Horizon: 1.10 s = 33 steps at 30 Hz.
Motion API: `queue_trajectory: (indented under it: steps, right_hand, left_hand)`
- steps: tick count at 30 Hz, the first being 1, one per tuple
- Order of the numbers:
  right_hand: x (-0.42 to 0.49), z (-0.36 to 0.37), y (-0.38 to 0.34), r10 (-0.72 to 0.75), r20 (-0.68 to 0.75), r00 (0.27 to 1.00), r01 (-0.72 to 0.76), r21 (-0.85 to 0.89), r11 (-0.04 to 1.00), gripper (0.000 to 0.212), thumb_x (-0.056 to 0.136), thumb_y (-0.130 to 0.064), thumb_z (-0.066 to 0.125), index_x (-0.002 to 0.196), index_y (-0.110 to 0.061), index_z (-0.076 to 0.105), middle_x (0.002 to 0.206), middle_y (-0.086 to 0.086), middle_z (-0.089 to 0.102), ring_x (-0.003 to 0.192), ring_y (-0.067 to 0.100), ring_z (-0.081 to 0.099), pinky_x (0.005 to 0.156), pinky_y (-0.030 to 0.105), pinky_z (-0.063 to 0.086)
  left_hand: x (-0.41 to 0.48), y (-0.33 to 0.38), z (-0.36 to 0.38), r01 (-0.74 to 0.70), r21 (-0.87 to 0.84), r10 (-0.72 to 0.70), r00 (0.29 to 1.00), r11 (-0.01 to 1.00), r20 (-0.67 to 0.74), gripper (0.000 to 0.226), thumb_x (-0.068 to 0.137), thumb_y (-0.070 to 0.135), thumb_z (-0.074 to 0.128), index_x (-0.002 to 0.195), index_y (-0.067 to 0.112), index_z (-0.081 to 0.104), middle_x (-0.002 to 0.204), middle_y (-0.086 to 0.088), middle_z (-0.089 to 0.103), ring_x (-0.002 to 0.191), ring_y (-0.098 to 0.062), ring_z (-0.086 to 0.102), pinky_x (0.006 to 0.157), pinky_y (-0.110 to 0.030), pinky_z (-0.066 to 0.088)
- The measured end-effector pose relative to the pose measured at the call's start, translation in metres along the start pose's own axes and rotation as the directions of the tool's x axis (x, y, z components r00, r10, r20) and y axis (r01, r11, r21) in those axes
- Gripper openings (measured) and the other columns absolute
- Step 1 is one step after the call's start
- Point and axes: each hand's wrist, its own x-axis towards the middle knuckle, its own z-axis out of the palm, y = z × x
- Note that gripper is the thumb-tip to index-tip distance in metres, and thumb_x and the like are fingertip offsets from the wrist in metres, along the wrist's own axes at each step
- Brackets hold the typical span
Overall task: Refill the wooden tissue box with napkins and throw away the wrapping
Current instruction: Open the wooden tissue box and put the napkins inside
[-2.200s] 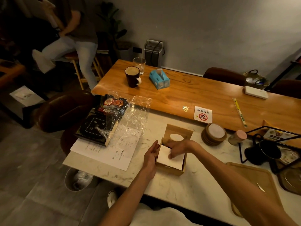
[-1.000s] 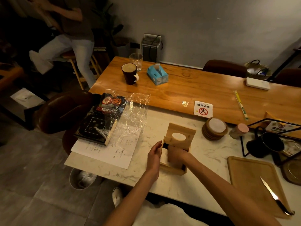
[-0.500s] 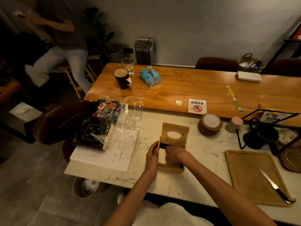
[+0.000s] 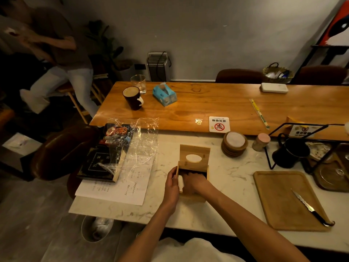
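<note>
1. The wooden tissue box [image 4: 189, 197] is standing on the white marble table [image 4: 232, 178], near its front edge. Its lid [image 4: 194, 153], which has an oval opening, is tilting up at the far side.
2. White napkins [image 4: 180, 183] are lying inside the box, and only a small part of them is showing between the two hands.
3. The left hand [image 4: 171, 186] is grasping the left wall of the box, with the fingers curling around its edge.
4. The right hand [image 4: 192, 183] is reaching down into the box, onto the napkins. Its fingertips are hiding inside, so I cannot tell whether they are pinching the napkins or only pressing them.
5. The clear plastic wrapping [image 4: 141, 144] is lying loose to the left of the box, apart from it. It is spreading over a sheet of paper [image 4: 117, 188] and a black case [image 4: 98, 165].
6. A round trash bin [image 4: 88, 233] is standing on the floor under the front left corner of the table, and it is holding something pale and crumpled.
7. On the wooden table [image 4: 207, 106] behind, a dark mug [image 4: 132, 100] is holding a light brown drink, with a glass [image 4: 138, 84] just behind it and a blue tissue pack [image 4: 164, 95] near it.
8. At the right, a wooden tray [image 4: 279, 201] is carrying a knife [image 4: 309, 208]. A stack of round coasters [image 4: 235, 144] is sitting beyond the box.
9. The room is looking dim. A woven basket [image 4: 277, 72] is standing by the grey wall, and another person [image 4: 62, 53] is sitting at the far left.
</note>
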Motion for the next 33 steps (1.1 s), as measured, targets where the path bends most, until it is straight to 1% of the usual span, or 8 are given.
queue_trajectory:
  steps: [2,5,11,19,23,26,29,33]
  right_hand:
    - [-0.002,-0.002,0.002,-0.028,-0.002,1.000,0.028,-0.002,1.000,0.064,0.086,-0.030,0.057,0.146,-0.026,0.034,0.134,0.008,0.057,0.113,0.029,0.061,0.094,0.042,0.052]
    - [-0.001,-0.004,0.005,-0.020,0.007,1.000,0.019,0.115,0.993,0.063,0.082,-0.021,0.057,0.143,-0.027,0.041,0.129,0.005,0.061,0.107,0.025,0.063,0.089,0.038,0.055]
    - [0.000,0.001,0.006,0.036,-0.003,0.999,-0.035,0.117,0.993,0.046,0.085,-0.020,0.058,0.130,-0.013,0.054,0.123,0.009,0.062,0.106,0.026,0.063,0.090,0.036,0.054]
    - [0.000,-0.002,0.006,-0.046,-0.006,0.999,0.046,0.204,0.978,0.063,0.083,-0.023,0.059,0.143,-0.034,0.039,0.135,0.001,0.058,0.114,0.024,0.060,0.091,0.033,0.051]
    - [-0.003,0.001,0.010,-0.048,-0.046,0.998,0.054,0.151,0.987,0.060,0.085,-0.010,0.059,0.141,-0.025,0.043,0.130,0.006,0.061,0.110,0.026,0.063,0.090,0.034,0.054]
    - [-0.023,-0.002,0.025,-0.037,-0.205,0.978,0.048,0.046,0.998,0.049,0.087,-0.009,0.058,0.134,-0.023,0.051,0.124,0.007,0.064,0.107,0.027,0.063,0.087,0.037,0.055]
    - [-0.044,-0.009,0.045,0.064,-0.349,0.935,-0.118,-0.135,0.984,0.032,0.092,-0.025,0.057,0.123,-0.021,0.060,0.126,0.007,0.055,0.114,0.025,0.052,0.090,0.035,0.047]
    - [-0.040,-0.020,0.054,0.226,-0.115,0.967,-0.223,0.036,0.974,0.043,0.089,-0.036,0.061,0.129,-0.023,0.054,0.127,0.008,0.052,0.113,0.025,0.055,0.087,0.034,0.048]
  left_hand:
    - [-0.001,0.001,0.000,-0.005,0.010,0.005,1.000,1.000,0.002,0.038,0.106,0.023,0.032,0.142,0.021,0.043,0.140,0.003,0.051,0.129,-0.013,0.047,0.110,-0.033,0.039]
    - [-0.002,0.001,0.001,-0.010,0.017,0.010,1.000,1.000,-0.001,0.038,0.106,0.022,0.031,0.142,0.020,0.043,0.139,0.004,0.050,0.127,-0.011,0.046,0.103,-0.025,0.036]
    - [-0.001,0.001,0.001,-0.013,0.022,0.013,1.000,1.000,0.008,0.037,0.106,0.022,0.031,0.141,0.022,0.043,0.137,0.005,0.050,0.127,-0.010,0.045,0.092,-0.012,0.037]
    - [-0.004,0.006,0.001,-0.019,0.012,0.019,1.000,1.000,0.021,0.037,0.106,0.021,0.031,0.142,0.023,0.040,0.138,0.006,0.048,0.130,-0.013,0.044,0.098,-0.019,0.036]
    - [-0.005,0.010,-0.003,-0.155,0.166,0.140,0.985,0.974,0.098,0.044,0.106,0.019,0.027,0.149,0.030,0.026,0.145,0.006,0.037,0.134,-0.010,0.038,0.107,-0.026,0.034]
    - [0.005,0.010,-0.014,-0.320,0.408,0.235,0.941,0.855,0.245,0.047,0.100,0.009,0.031,0.143,0.028,0.035,0.148,-0.003,0.035,0.133,-0.018,0.043,0.110,-0.026,0.037]
    - [0.017,0.026,-0.017,-0.287,0.701,0.007,0.927,0.653,0.374,0.047,0.095,0.005,0.041,0.136,0.026,0.044,0.150,-0.006,0.026,0.119,-0.029,0.054,0.095,-0.037,0.049]
    - [0.036,0.054,-0.007,-0.158,0.896,-0.422,0.840,0.414,0.343,0.054,0.090,0.013,0.057,0.140,0.021,0.040,0.136,-0.013,0.046,0.104,-0.032,0.065,0.084,-0.041,0.059]
